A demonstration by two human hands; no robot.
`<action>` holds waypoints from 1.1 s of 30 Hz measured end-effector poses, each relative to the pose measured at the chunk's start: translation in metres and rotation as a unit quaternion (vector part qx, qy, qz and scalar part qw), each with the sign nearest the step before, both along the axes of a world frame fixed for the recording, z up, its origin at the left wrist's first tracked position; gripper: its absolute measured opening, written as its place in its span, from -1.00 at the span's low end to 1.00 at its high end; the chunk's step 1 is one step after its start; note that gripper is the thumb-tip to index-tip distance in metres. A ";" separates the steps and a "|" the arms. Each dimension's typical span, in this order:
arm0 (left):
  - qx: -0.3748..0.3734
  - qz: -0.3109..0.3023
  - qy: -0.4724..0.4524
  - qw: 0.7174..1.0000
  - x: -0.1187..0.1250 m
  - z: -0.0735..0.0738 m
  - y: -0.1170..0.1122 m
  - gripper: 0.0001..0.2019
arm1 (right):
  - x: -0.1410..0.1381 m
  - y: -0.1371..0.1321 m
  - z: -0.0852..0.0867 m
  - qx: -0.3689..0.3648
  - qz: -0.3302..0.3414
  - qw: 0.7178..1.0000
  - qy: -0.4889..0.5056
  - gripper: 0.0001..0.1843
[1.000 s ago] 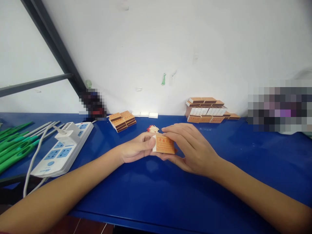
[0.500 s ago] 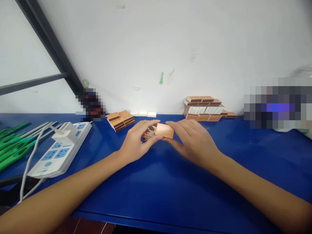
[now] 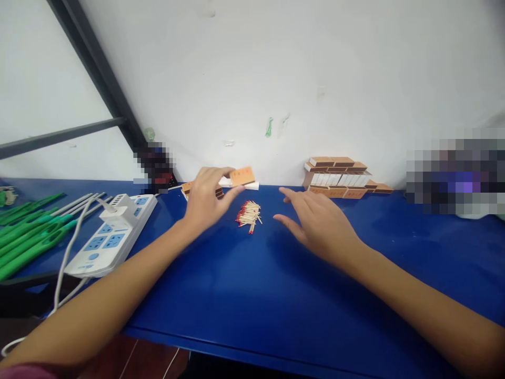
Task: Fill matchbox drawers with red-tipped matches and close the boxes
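Note:
My left hand (image 3: pixel 209 197) pinches an orange matchbox (image 3: pixel 242 176) between thumb and fingers, raised above the table. Just below and to the right of that hand, a loose pile of red-tipped matches (image 3: pixel 249 215) lies on the blue tabletop. To the right of the pile is my right hand (image 3: pixel 315 218), holding nothing, its thumb and fingers apart. Behind my left hand, partly hidden by it, sits a stack of matchboxes (image 3: pixel 187 188). White pieces (image 3: pixel 252 186) lie by the wall, partly covered by the held box.
A larger stack of matchboxes (image 3: pixel 335 179) stands against the wall at the back right. At the left are a white power strip (image 3: pixel 114 237) with a plug and cable, and several green-handled tools (image 3: pixel 35 237). Blurred-out objects sit at both sides.
My right hand has let go of the matchbox and moved right. The left hand has lifted the box up and left, uncovering the match pile. The view has shifted slightly.

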State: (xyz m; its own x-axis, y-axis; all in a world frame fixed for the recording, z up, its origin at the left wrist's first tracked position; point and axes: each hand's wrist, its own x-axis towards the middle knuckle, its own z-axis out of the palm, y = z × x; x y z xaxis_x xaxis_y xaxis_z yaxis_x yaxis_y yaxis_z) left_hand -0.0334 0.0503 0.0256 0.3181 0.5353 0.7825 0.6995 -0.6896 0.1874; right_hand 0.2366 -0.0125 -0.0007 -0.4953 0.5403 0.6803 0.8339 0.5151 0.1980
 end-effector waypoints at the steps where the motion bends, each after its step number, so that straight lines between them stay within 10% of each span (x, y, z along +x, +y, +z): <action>1: 0.003 0.030 0.029 0.999 -0.009 0.003 0.009 -0.64 | 0.001 0.001 -0.002 -0.009 -0.001 1.000 -0.009 -0.48; 8: -0.057 0.146 0.110 0.981 -0.058 0.012 0.041 -0.63 | 0.005 0.005 -0.005 -0.030 -0.018 0.999 -0.021 -0.58; 33: -0.149 0.268 0.171 0.936 -0.051 0.010 0.038 -0.47 | 0.006 0.005 -0.006 -0.090 -0.032 0.994 -0.057 -0.64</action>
